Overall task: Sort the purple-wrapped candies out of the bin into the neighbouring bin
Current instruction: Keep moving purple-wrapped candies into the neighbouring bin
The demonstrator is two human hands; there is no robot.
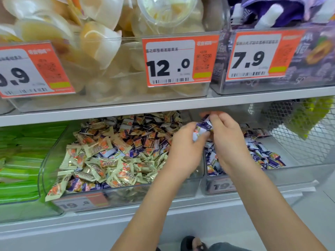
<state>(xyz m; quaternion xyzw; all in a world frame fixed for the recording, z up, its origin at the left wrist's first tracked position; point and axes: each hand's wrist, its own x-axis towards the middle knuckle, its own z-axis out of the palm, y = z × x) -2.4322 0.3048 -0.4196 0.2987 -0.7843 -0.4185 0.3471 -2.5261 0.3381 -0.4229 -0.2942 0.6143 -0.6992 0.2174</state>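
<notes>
Presently both hands meet above the divide between the two lower bins. The left hand (186,142) has its fingers curled round a clutch of purple-wrapped candies (203,128), and the right hand (226,136) pinches the top of the same clutch with fingertips bent; neither hand is slack. The candies sit between the two hands, over the near edge of the neighbouring bin (299,167), which already holds a layer of purple pieces.

Judgement on the step in hand: the clutch appears ready for release into the right-side bin. It would be done well by carrying both hands fully past the clear dividing wall before opening, low over the pile, so that no piece drops back or bounces over the front lip.

The source bin (47,160) remains heavily mixed. Cream-and-orange candies (101,151) cover most of the surface, with purple wrappers showing among them at the back and along the front wall; those at the front lie partly buried and would need digging out.

Obstructions noted: the upper shelf (108,110) overhangs the rear of both bins and limits the reach from above. A wire mesh basket (290,124) stands just beside the target bin on the right. Green packets (20,160) fill the compartment to the left. Price tags (178,61) hang on the upper bins.
</notes>
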